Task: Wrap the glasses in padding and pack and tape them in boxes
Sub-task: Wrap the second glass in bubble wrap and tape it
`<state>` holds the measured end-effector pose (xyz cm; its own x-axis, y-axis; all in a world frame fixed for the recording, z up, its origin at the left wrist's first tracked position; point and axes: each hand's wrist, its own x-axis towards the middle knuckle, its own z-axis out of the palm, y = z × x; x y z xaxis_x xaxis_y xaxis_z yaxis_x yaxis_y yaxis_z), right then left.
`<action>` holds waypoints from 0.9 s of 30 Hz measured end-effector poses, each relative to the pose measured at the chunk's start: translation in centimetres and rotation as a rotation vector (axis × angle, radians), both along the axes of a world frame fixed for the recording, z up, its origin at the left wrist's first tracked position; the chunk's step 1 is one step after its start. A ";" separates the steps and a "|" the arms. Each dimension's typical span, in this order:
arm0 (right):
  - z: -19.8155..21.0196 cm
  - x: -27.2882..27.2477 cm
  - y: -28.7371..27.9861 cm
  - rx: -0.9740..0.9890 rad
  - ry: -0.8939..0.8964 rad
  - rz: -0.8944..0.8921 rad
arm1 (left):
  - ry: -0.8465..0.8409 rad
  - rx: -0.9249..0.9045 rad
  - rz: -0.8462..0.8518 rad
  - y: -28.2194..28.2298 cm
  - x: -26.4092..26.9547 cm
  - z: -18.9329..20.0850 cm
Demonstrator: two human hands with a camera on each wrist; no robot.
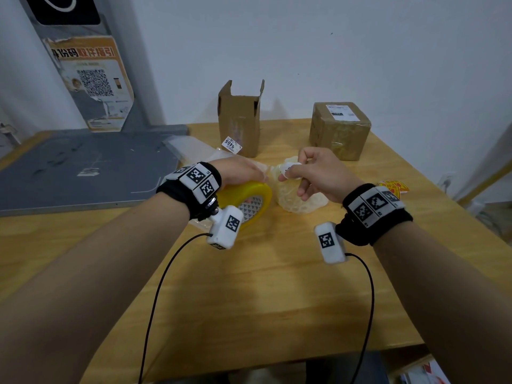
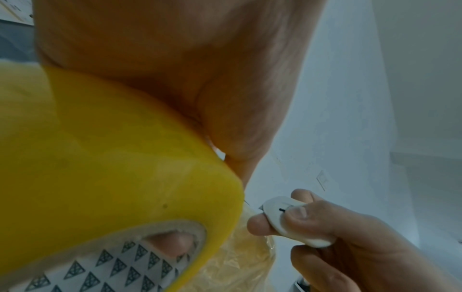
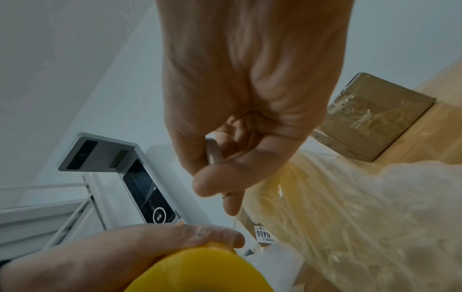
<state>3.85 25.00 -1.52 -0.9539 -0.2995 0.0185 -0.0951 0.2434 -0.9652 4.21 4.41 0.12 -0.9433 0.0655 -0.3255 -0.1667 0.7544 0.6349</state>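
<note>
My left hand (image 1: 241,171) grips a yellow roll of tape (image 1: 246,202) just above the wooden table (image 1: 249,286), with a finger through its core (image 2: 175,245). A clear strip runs from the roll to a bundle wrapped in bubble padding (image 1: 299,200). The glass inside is hidden. My right hand (image 1: 307,173) pinches a small white cutter (image 1: 288,169) between thumb and forefinger, at the tape strip between roll and bundle (image 2: 287,219). An open cardboard box (image 1: 241,120) stands upright behind the hands.
A closed box wound in clear tape (image 1: 339,128) sits at the back right. A grey board (image 1: 83,167) covers the table's left part. A clear plastic sheet (image 1: 191,146) lies beside the open box. Orange packets (image 1: 393,187) lie at the right edge.
</note>
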 end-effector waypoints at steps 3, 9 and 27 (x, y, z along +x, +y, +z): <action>-0.1 -0.2 0.0 0.008 0.029 -0.034 | -0.007 0.008 0.006 -0.1 0.0 0.0; 0.0 -0.7 -0.4 0.087 0.107 -0.069 | -0.009 0.030 0.014 -0.1 0.2 0.1; 0.5 -3.2 -2.6 0.643 0.224 0.206 | -0.004 0.002 0.030 -0.1 -0.8 -0.6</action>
<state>0.67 22.40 -1.07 -0.8707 -0.4906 -0.0330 -0.3799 0.7138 -0.5883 3.42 4.33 -0.48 -0.9436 0.0378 -0.3288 -0.1917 0.7475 0.6360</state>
